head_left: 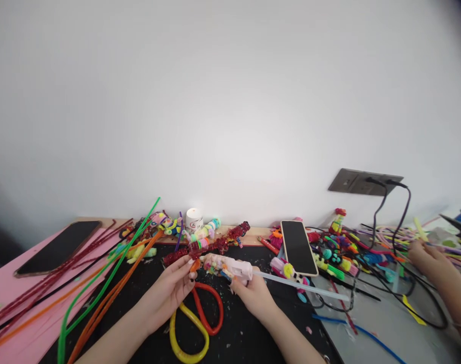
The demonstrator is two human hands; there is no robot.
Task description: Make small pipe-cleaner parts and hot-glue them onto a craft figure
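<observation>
My left hand (169,285) pinches a small orange fuzzy piece (195,265) between thumb and fingers. In my right hand (255,296) is a pale pink hot glue gun (238,268), its nozzle end pointing left toward the orange piece. I cannot tell whether the two touch. A long translucent glue stick (302,284) sticks out of the gun's back. Below my hands lie a yellow loop (172,336) and a red loop (220,313) on the black mat (249,338). Bundles of dark red tinsel stems (234,236) lie just behind them.
A phone (59,247) rests on pink board at left, beside long green and orange pipe cleaners (120,283). Another phone (298,247) leans among small fuzzy figures (340,263). A paper cup (194,219) stands by the wall. Black cables (407,217) hang right, near another person's hand (427,260).
</observation>
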